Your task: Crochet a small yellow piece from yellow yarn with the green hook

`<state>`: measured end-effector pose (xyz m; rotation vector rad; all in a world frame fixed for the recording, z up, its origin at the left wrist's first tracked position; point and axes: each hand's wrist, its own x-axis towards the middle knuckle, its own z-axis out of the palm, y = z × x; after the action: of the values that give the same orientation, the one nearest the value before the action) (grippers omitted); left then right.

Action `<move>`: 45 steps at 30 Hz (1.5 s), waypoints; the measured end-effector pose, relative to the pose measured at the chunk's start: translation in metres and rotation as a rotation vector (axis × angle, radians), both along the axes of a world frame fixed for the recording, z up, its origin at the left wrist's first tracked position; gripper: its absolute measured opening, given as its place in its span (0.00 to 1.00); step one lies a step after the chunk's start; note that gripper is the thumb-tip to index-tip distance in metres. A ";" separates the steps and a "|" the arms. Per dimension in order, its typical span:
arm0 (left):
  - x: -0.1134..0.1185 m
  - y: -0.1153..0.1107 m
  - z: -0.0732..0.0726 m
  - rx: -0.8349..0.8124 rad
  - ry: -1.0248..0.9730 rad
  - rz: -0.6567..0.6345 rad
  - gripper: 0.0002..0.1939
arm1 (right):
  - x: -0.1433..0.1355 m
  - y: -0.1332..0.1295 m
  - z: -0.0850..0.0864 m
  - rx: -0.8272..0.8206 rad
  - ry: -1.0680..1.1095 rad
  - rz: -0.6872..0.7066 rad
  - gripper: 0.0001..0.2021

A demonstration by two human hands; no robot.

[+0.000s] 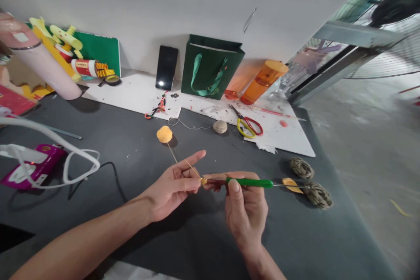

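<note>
A crochet hook with a green handle (251,182) lies level in my right hand (246,210), thumb and fingers closed round it. Its thin tip meets a small yellow crochet piece (204,180), which my left hand (175,188) pinches between thumb and fingers. One left finger points up and right, with yellow yarn (190,165) running over it. That yarn leads back to a yellow yarn ball (164,134) on the dark table, above my left hand. A beige yarn ball (219,127) rests farther right, its loose strand trailing left.
Red and yellow scissors (247,126) lie on white board (295,138). Behind stand a green paper bag (210,68), a phone (166,68) and an orange bottle (264,82). Grey-green yarn bundles (317,195) sit at right; a purple power strip (34,166) with white cables is at left.
</note>
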<state>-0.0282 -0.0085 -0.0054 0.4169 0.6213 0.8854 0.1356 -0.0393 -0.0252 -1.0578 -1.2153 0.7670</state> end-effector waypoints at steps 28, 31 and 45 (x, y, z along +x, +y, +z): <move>-0.002 0.000 0.003 -0.002 0.044 0.013 0.31 | -0.003 0.002 0.019 0.191 -0.177 0.071 0.06; -0.001 0.000 0.004 -0.005 0.060 0.050 0.30 | 0.000 0.002 0.011 0.260 -0.195 0.127 0.09; 0.004 -0.003 0.004 0.018 0.134 0.153 0.35 | -0.002 0.007 0.010 0.396 -0.399 0.118 0.19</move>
<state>-0.0243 -0.0115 -0.0016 0.4519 0.7766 1.0150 0.1340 -0.0327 -0.0148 -0.8338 -1.7009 0.3826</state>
